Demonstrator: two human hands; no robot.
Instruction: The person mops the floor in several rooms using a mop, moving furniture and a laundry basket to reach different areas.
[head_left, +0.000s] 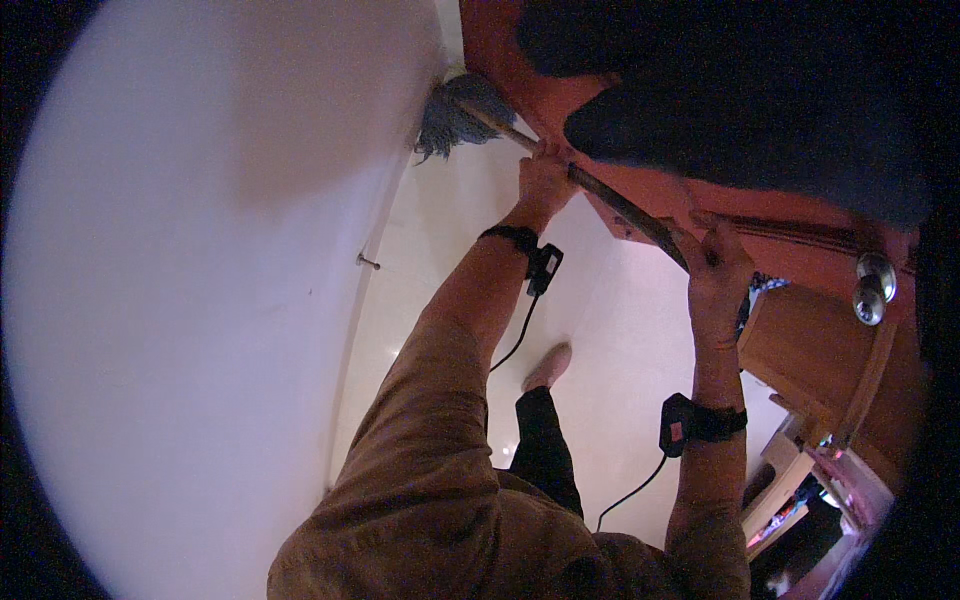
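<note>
A string mop's dark grey head (465, 112) rests on the floor where the wall meets the reddish door. Its wooden handle (622, 206) slants down to the right, with a dark upper section. My left hand (546, 180) grips the handle at its lighter lower part, closer to the mop head. Higher up the handle, my right hand (716, 262) is wrapped around it near its end. The handle's tip is hidden behind that hand.
Dark garments (735, 112) hang over the reddish door (645, 180), which has a metal knob (870, 300). A doorstop (367, 262) juts from the base of the white wall (187, 300). Wooden furniture (817, 337) stands at the right. My foot (551, 364) is on the pale floor (615, 337).
</note>
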